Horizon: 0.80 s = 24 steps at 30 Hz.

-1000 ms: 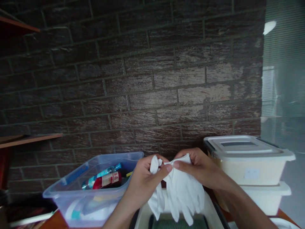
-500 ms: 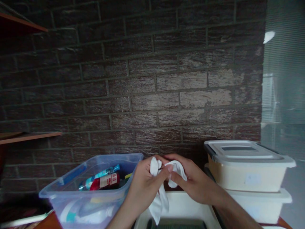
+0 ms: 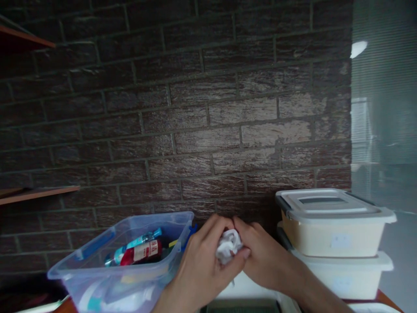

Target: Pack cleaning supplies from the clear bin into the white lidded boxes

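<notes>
Head view: a crumpled white cloth item (image 3: 229,246) is held bunched between the left hand (image 3: 203,261) and the right hand (image 3: 265,254), both closed around it (fingers partly hidden), above a pale container (image 3: 243,287); to the left, bottles are contained in a translucent bin (image 3: 120,271), and to the right, two lidded cream boxes (image 3: 339,234) are stacked against a brick wall (image 3: 195,113)

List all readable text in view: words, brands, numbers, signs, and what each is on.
None readable.
Red bottle, label: characters too blurred.
Blue bottle: markings too small.
Upper box, pale sticker: illegible.
Lower box, faint sticker: illegible.
</notes>
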Each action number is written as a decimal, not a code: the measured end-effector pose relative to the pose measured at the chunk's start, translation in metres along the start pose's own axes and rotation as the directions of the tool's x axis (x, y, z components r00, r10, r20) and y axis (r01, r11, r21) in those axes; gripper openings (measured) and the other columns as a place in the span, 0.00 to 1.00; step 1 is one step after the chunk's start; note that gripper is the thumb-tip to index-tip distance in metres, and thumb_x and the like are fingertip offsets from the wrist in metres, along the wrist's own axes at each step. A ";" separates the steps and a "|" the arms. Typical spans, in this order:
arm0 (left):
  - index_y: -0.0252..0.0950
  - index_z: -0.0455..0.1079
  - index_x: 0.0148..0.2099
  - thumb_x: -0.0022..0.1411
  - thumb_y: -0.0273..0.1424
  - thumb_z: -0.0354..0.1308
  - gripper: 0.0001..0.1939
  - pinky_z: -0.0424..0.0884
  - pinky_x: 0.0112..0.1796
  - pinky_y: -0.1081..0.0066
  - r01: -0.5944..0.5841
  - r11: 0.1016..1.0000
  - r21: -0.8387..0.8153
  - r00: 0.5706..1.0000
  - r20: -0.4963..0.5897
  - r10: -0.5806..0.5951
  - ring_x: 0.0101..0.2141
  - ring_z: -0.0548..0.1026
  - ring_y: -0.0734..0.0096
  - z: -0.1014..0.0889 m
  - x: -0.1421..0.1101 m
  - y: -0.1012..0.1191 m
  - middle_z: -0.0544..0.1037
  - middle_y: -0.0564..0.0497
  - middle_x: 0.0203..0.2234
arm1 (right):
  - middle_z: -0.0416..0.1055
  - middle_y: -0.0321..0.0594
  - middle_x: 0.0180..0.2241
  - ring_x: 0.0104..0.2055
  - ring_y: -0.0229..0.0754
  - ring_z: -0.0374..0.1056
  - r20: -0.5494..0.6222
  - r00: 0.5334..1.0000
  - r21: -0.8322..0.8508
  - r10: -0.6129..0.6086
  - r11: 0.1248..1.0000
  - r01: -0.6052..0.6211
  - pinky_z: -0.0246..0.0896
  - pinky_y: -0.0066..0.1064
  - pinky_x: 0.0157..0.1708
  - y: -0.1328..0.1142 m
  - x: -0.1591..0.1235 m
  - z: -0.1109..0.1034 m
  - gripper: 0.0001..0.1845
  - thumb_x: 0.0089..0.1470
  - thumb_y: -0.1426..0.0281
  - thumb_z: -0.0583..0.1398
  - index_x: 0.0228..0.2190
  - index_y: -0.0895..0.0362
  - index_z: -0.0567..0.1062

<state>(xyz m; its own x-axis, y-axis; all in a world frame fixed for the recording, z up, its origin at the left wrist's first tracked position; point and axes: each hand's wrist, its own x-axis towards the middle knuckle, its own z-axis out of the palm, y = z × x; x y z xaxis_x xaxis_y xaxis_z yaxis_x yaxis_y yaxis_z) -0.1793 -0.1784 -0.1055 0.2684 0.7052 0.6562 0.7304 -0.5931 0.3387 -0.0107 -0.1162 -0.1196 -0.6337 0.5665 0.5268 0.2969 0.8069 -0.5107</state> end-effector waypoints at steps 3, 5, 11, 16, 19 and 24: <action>0.40 0.67 0.44 0.69 0.30 0.54 0.03 0.63 0.41 0.68 -0.064 0.998 -0.018 0.995 0.072 0.065 0.40 0.73 0.64 0.000 -0.001 0.001 0.73 0.49 0.38 | 0.76 0.44 0.39 0.40 0.47 0.72 0.015 0.999 0.000 -0.042 0.999 0.042 0.60 0.31 0.38 -0.001 0.001 -0.001 0.14 0.53 0.80 0.55 0.42 0.57 0.70; 0.40 0.68 0.44 0.70 0.28 0.52 0.05 0.63 0.42 0.68 -0.073 0.995 -0.061 0.994 0.081 0.078 0.41 0.73 0.64 0.000 0.000 -0.002 0.74 0.49 0.39 | 0.75 0.45 0.41 0.43 0.48 0.71 0.009 0.998 -0.047 -0.065 0.997 0.066 0.59 0.33 0.41 -0.001 0.001 -0.003 0.11 0.58 0.77 0.55 0.42 0.57 0.70; 0.39 0.68 0.43 0.72 0.37 0.53 0.08 0.62 0.29 0.74 0.167 0.946 -0.279 0.950 -0.212 -0.230 0.27 0.68 0.70 -0.010 0.006 -0.032 0.70 0.56 0.26 | 0.75 0.39 0.36 0.39 0.44 0.69 0.064 0.994 -0.068 -0.087 0.994 0.091 0.57 0.33 0.41 -0.001 0.000 -0.011 0.13 0.71 0.62 0.50 0.41 0.54 0.72; 0.37 0.69 0.39 0.68 0.42 0.58 0.12 0.59 0.26 0.76 0.185 0.901 -0.394 0.868 -0.364 -0.337 0.25 0.64 0.73 -0.027 0.010 -0.050 0.66 0.57 0.23 | 0.73 0.37 0.32 0.37 0.43 0.69 0.070 0.996 -0.099 -0.052 0.993 0.059 0.55 0.32 0.38 -0.003 0.001 -0.012 0.17 0.72 0.60 0.49 0.37 0.53 0.71; 0.36 0.70 0.37 0.66 0.44 0.60 0.15 0.58 0.25 0.76 0.215 0.885 -0.412 0.823 -0.412 -0.391 0.24 0.63 0.74 -0.035 0.011 -0.053 0.67 0.57 0.22 | 0.72 0.37 0.32 0.37 0.43 0.69 0.082 0.996 -0.108 -0.033 0.993 0.042 0.53 0.33 0.37 -0.002 0.000 -0.014 0.19 0.72 0.58 0.48 0.35 0.53 0.71; 0.36 0.71 0.35 0.65 0.45 0.60 0.16 0.58 0.24 0.76 0.243 0.891 -0.383 0.793 -0.451 -0.410 0.22 0.62 0.75 -0.041 0.011 -0.059 0.66 0.57 0.21 | 0.71 0.36 0.31 0.36 0.42 0.68 0.103 0.994 -0.103 -0.022 0.994 0.032 0.52 0.33 0.36 0.001 -0.002 -0.019 0.20 0.72 0.56 0.48 0.35 0.54 0.71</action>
<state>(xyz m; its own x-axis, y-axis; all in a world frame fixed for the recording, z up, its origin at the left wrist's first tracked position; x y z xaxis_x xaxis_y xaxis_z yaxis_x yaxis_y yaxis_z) -0.2457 -0.1515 -0.0907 -0.3700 0.6270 0.6855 0.4754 -0.5062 0.7196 0.0044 -0.1128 -0.1079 -0.7099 0.5287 0.4652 0.3482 0.8377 -0.4207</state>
